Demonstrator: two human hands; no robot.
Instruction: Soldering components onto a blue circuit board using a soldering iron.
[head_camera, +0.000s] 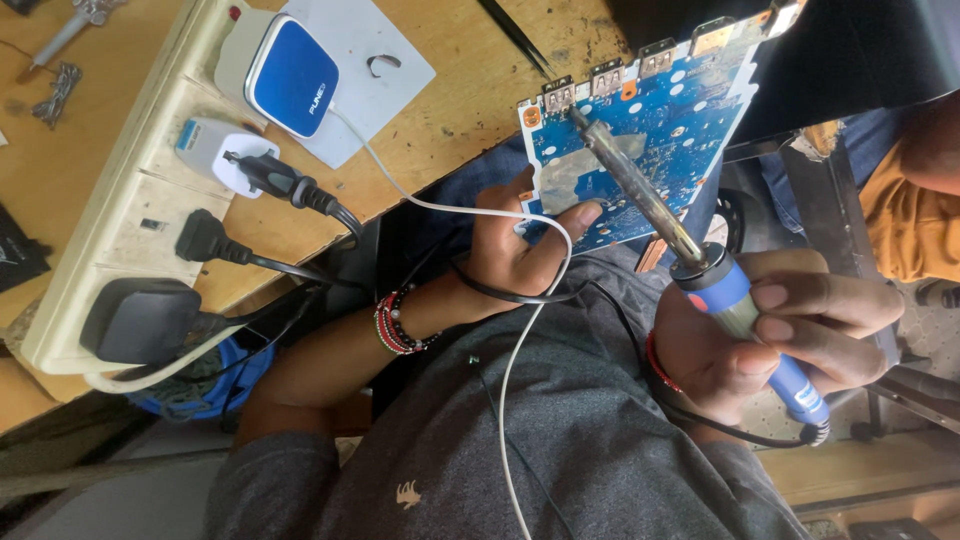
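Note:
My left hand (512, 250), with a beaded bracelet at the wrist, grips the lower edge of a blue circuit board (665, 110), thumb pressed on its face. The board is tilted and carries a row of metal ports along its top edge. My right hand (790, 345) is closed around the blue handle of a soldering iron (735, 300). The iron's dark metal shaft runs up and left across the board, and its tip (577, 116) rests near the ports at the top left corner. A black cord leaves the handle's end.
A cream power strip (120, 200) lies on the wooden table (480, 70) with a blue and white charger (290, 75), a white adapter (205, 145) and black plugs (140, 320). A white cable (520, 330) crosses my grey shirt. Another person in orange (905, 220) sits at the right.

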